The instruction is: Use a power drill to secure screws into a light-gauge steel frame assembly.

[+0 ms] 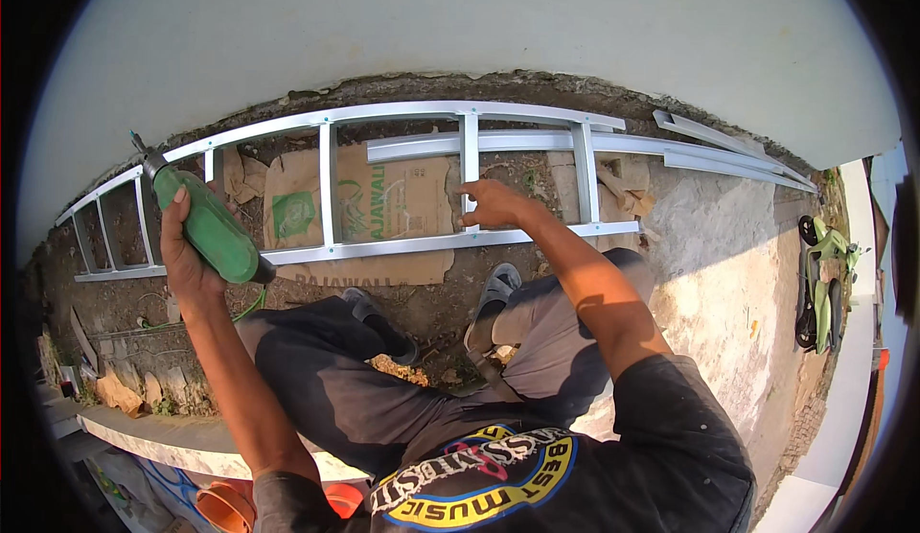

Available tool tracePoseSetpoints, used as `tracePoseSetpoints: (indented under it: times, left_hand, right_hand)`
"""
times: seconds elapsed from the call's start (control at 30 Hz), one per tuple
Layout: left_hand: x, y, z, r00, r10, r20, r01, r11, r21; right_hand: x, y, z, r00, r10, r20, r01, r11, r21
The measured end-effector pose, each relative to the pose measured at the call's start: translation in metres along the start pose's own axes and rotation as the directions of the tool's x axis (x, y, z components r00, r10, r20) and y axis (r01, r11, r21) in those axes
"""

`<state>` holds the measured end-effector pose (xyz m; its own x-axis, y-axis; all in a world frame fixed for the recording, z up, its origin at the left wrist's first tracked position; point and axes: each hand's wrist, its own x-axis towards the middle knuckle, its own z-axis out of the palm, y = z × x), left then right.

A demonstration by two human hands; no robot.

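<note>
My left hand [192,255] is wrapped round the body of a green power drill [213,226], whose chuck and bit point up and to the left. A green cord trails below it. Beneath the drill lies a silvery metal ladder [328,188], flat on the ground with its rungs running away from me. Over one rung, right of the middle, my right hand [498,204] reaches with thumb and forefinger apart. Whether those fingertips press on the metal cannot be made out. Small greenish fastener heads show at several rung ends.
Flattened cardboard [412,209] is spread under the ladder. Loose metal channels [537,142] lie along the pale wall [460,25]. My shoes [498,289] are close to the near rail. A low concrete edge [192,447] and an orange pot [225,506] are at lower left; a green ride-on toy [826,284] stands far right.
</note>
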<state>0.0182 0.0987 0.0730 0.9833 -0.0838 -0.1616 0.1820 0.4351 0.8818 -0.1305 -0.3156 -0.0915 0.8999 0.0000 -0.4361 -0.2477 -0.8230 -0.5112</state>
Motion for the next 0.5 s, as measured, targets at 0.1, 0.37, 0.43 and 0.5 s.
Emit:
tracePoseSetpoints:
  times: [0.1, 0.37, 0.43, 0.5]
  left_hand:
    - [-0.005, -0.026, 0.017, 0.997, -0.060, 0.038, 0.062, 0.997, -0.042]
    - [0.006, -0.090, 0.022, 0.958, -0.275, -0.076, 0.273, 0.961, -0.043]
    - [0.008, -0.092, 0.028, 0.955, -0.290, -0.067, 0.289, 0.957, -0.032]
    - [0.009, -0.095, 0.033, 0.951, -0.299, -0.077, 0.297, 0.954, -0.027]
  right_hand:
    - [0.006, 0.031, 0.025, 0.988, 0.156, -0.005, -0.153, 0.976, 0.157]
    - [0.019, 0.081, 0.095, 0.876, 0.458, -0.150, -0.341, 0.809, 0.479]
    - [0.027, 0.085, 0.092, 0.854, 0.511, -0.103, -0.371, 0.735, 0.567]
    - [0.039, 0.087, 0.091, 0.838, 0.543, -0.043, -0.396, 0.660, 0.638]
